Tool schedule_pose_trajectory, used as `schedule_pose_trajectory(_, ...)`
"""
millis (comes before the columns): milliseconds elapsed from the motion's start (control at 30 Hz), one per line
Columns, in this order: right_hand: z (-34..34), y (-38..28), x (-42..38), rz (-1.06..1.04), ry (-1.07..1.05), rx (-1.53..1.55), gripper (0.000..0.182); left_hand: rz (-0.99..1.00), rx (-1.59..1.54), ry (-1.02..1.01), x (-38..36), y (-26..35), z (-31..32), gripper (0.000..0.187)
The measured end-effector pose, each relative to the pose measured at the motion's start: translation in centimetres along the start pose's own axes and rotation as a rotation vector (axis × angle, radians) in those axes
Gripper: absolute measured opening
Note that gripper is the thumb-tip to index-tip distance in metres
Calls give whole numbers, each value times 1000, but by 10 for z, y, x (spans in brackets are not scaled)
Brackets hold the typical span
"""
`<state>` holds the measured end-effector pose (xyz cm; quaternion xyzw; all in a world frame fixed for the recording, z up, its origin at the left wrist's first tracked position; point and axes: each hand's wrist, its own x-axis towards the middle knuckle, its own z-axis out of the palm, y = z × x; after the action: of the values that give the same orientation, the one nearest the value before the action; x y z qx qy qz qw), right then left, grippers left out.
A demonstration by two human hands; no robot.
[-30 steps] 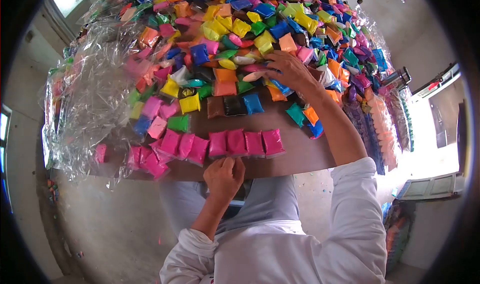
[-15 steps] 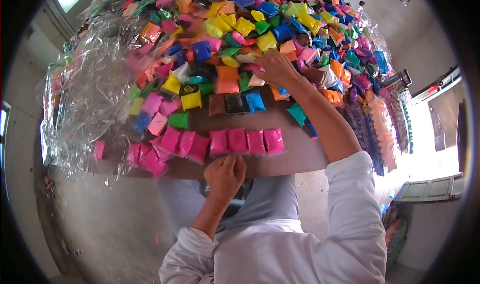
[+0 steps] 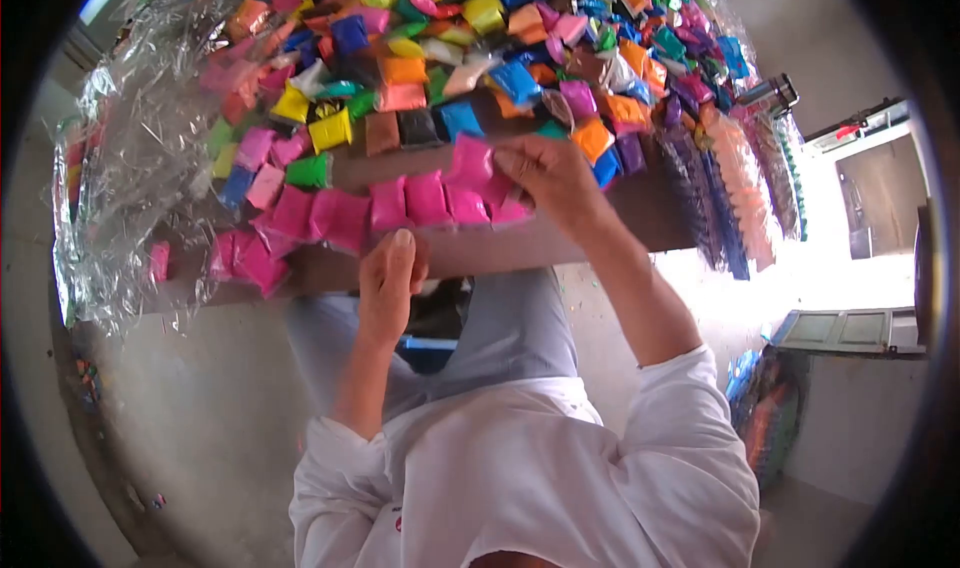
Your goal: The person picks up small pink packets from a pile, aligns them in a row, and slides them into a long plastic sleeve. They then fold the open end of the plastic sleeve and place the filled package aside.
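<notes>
My right hand (image 3: 553, 176) pinches a bright pink packet (image 3: 470, 161) by its right edge, holding it over the right end of a row of pink packets (image 3: 425, 198). The held packet partly covers those below it. My left hand (image 3: 390, 278) is closed at the table's front edge, thumb up, just below the row; whatever its fingers may hold is hidden. More pink packets (image 3: 340, 216) overlap one another left of the row. Behind it lie a brown packet (image 3: 382, 133), a black packet (image 3: 419, 126) and a blue packet (image 3: 461, 121) side by side.
A large heap of mixed-colour packets (image 3: 485, 13) covers the back of the brown table (image 3: 560, 240). Crumpled clear plastic (image 3: 120, 178) spreads over the left side. Strips of packets (image 3: 735, 178) hang over the right edge, near a metal cylinder (image 3: 770, 96).
My right hand has come back from the heap towards the pink row and now holds a pink packet. My left hand stays near the front edge. The view has tilted down.
</notes>
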<state>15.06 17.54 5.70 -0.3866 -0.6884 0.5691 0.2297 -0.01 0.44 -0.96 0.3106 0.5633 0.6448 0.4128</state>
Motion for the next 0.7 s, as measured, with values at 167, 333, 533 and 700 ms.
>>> schedule_pose_trajectory(167, 38, 39, -65, 34, -20, 18, 23, -191, -97, -157, -25, -10, 36, 35)
schedule_pose_trajectory(333, 54, 66, -94, 84, -154, 571, 28, -123, -32, -15, -38, -19, 35, 40)
schedule_pose_trajectory(533, 55, 53, -93, 158, -242, 608, 36, -157, -40, 1, -52, -33, 26, 37)
schedule_pose_trajectory(700, 57, 65, -86, 86, -300, 453, 31, -168, -49, -88, -56, -27, 27, 25)
